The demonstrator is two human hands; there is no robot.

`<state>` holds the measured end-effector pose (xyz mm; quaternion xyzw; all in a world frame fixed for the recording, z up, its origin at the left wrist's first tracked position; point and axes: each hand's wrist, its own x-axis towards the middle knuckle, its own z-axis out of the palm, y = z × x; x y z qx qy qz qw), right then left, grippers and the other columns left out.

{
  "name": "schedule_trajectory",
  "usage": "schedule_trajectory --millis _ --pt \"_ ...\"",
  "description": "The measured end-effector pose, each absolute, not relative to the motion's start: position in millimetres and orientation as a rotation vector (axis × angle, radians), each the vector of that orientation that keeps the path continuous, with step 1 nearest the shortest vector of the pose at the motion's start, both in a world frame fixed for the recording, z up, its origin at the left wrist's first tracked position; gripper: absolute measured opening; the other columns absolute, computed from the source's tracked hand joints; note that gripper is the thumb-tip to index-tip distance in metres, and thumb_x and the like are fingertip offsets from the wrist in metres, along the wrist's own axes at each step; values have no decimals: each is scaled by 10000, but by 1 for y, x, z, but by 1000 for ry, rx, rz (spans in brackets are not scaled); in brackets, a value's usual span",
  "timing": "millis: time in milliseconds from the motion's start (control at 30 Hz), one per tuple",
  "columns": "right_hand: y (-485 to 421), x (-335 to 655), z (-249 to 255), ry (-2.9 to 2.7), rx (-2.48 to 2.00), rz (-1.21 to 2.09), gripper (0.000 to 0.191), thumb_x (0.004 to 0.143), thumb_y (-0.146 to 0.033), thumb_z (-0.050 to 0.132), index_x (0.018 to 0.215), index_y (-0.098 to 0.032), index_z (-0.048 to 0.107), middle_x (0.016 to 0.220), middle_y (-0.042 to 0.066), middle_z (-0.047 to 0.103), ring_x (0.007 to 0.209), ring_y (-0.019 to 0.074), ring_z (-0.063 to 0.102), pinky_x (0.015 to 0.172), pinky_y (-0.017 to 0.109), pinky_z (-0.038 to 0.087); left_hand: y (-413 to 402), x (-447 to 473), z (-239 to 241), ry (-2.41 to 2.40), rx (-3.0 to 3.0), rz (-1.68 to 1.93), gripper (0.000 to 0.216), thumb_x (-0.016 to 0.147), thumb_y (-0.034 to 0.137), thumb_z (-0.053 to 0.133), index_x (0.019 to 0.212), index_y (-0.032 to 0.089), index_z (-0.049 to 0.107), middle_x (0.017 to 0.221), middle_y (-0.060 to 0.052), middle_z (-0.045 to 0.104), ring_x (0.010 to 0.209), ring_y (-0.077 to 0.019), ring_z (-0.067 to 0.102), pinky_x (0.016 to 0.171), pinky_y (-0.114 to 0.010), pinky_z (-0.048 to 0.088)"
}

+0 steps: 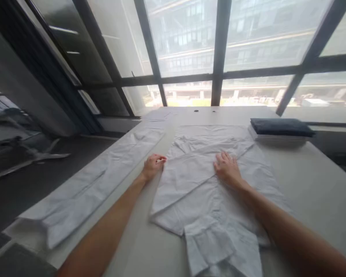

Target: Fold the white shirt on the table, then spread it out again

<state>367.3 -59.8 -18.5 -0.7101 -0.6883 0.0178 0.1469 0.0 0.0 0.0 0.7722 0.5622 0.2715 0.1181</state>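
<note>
A white shirt [187, 177] lies spread on the table, with one part folded slantwise across its body. Its creased near end [213, 242] hangs toward me at the table's front. At the shirt's left edge, my left hand [153, 166] is closed, thumb and fingers pinching the cloth there. My right hand [227, 167] rests flat on the middle of the shirt, fingers stretched out and pressing on the folded layer.
Another white garment [95, 184] lies lengthwise along the white table's [308, 184] left side. A folded dark cloth [281, 127] tops a white stack [279, 139] at the back right. Large windows [184, 42] stand behind the table.
</note>
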Motion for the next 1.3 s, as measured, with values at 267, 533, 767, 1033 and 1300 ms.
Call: schedule_trajectory --millis 267,533,767,1033,1300 --pt "-58 366 -23 -1983 -2018 12 532 992 -402 376 1451 -159 489 1583 155 392 1473 300 305 1185 537 206 3 5 -2 2022 2147 566 279 907 436 565 938 230 751 1081 -58 702 1019 -252 630 876 -345 452" --pt "-58 367 -24 -1987 -2016 14 527 996 -408 367 1455 -172 475 1594 144 377 1486 285 283 1190 528 202 2 8 2 2098 2099 679 212 879 365 610 948 203 730 1083 -78 720 997 -243 653 881 -328 485" --pt "-57 367 -24 -1984 -2020 15 523 994 -404 372 1452 -174 477 1593 144 378 1483 284 289 1189 523 206 -30 27 11 1671 2528 884 480 1030 382 297 1284 146 629 1323 -124 654 1275 -230 566 1115 -379 391" --pt "-59 367 -22 -1973 -2004 17 519 990 -401 381 1440 -169 496 1583 146 396 1476 284 307 1188 530 216 -46 36 0 1743 2482 -71 813 995 670 189 1607 135 173 1660 -138 111 1538 -325 88 1190 -623 149" --pt "-58 368 -24 -1984 -2010 12 514 996 -410 370 1441 -182 487 1589 139 387 1484 280 289 1187 534 213 -44 32 2 1825 2475 34 764 1022 619 126 1597 124 215 1651 -152 165 1537 -320 105 1187 -644 145"
